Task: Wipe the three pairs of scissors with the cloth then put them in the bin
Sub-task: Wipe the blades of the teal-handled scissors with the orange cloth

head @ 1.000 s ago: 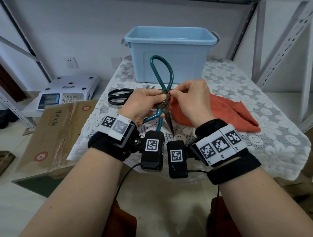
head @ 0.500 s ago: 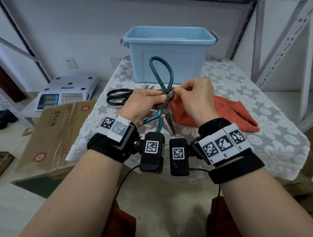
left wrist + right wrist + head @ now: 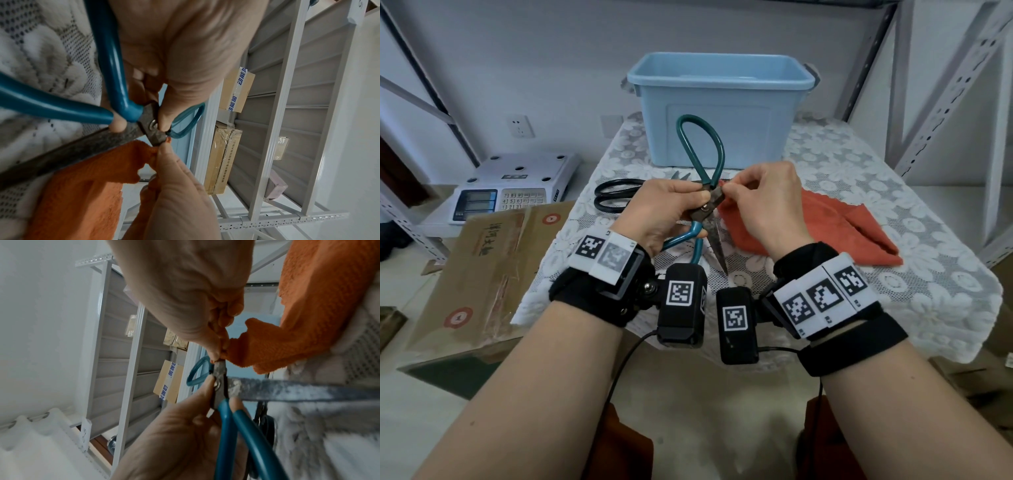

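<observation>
My left hand (image 3: 671,209) grips the teal-handled scissors (image 3: 700,154) near the pivot, blade tip pointing down toward me over the table. My right hand (image 3: 756,202) pinches a corner of the orange cloth (image 3: 835,226) against the metal by the pivot. The left wrist view shows the scissors' pivot (image 3: 153,125) and the cloth (image 3: 86,186) pressed at the blade's end. In the right wrist view the cloth (image 3: 308,321) hangs from my fingertips above the blade (image 3: 298,391). A black-handled pair (image 3: 616,198) lies on the table behind my left hand. The light blue bin (image 3: 719,109) stands at the back.
The table wears a white lace cover (image 3: 893,192). A third pair's tips (image 3: 681,175) peek out in front of the bin. To the left stand an electronic scale (image 3: 513,188) and a cardboard box (image 3: 482,270). Grey metal shelving (image 3: 955,85) rises on the right.
My right hand has slid the cloth corner up from the blade toward the pivot end. The scissors tilted slightly; the left hand's grip stayed the same.
</observation>
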